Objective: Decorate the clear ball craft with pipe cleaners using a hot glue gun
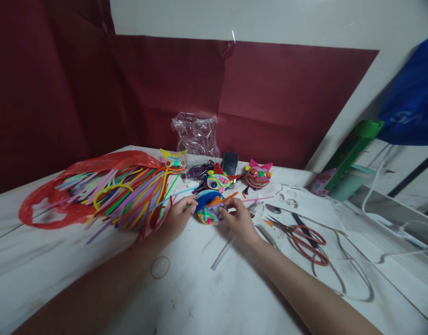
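A small, colourful animal-head craft (208, 215) with a blue top, an orange piece and a green-rimmed lower side is in front of me. My right hand (240, 219) grips its right side between thumb and fingers. At its left edge, my left hand (182, 213) has thumb and forefinger pinched together; whatever they hold is too small to make out. Just behind stands a similar head with red horns (218, 180). A pink-eared head (258, 174) sits to the right, and a yellow-eared one (174, 159) to the left. A translucent glue stick (221, 255) lies below my right hand.
Left, a red plastic bag (35, 216) spills many coloured pipe cleaners (130, 195). Red-handled scissors (304, 239) lie right, among a cable (369, 288) and paper scraps (288, 200). Behind are a phone (230, 163) and clear plastic wrap (197, 132). A rubber band (160, 268) lies in front.
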Tool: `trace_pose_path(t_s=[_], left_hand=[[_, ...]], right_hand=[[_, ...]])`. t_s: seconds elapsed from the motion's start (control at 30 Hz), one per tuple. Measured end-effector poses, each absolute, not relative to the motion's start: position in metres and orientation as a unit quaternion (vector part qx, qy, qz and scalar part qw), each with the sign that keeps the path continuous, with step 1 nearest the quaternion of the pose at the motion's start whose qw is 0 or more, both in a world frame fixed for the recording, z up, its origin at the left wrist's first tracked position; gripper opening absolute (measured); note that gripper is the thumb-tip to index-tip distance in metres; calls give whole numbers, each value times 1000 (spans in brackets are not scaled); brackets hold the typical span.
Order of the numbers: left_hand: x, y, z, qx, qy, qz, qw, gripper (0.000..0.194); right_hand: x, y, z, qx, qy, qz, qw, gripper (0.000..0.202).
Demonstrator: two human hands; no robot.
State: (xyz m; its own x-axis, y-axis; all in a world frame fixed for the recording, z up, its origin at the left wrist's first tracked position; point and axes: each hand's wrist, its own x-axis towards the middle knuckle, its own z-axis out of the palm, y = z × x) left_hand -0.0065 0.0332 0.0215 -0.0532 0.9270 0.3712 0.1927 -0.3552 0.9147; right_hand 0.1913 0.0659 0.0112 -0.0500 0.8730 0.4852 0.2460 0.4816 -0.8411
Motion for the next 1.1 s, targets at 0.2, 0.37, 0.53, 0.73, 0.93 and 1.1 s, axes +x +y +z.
trace_pose_path(t_s=[0.2,0.37,0.53,0.73,0.93,1.1], left_hand=[[4,31,14,631,464,559,273,19],[11,23,17,656,501,537,175,9],[7,25,19,629,480,555,259,8],[6,26,24,547,484,588,347,14],[3,21,31,577,504,571,294,23],[2,28,25,607,523,547,243,35]], right_hand=[[189,64,11,-423,-659,294,548,25],[187,60,12,-423,-653,303,550,24],[187,61,13,-426,-641,321,552,26],[189,63,16,-430,-622,348,555,32],[193,67,22,-415,-619,405,530,44],[193,67,24,-419,-623,394,530,40]])
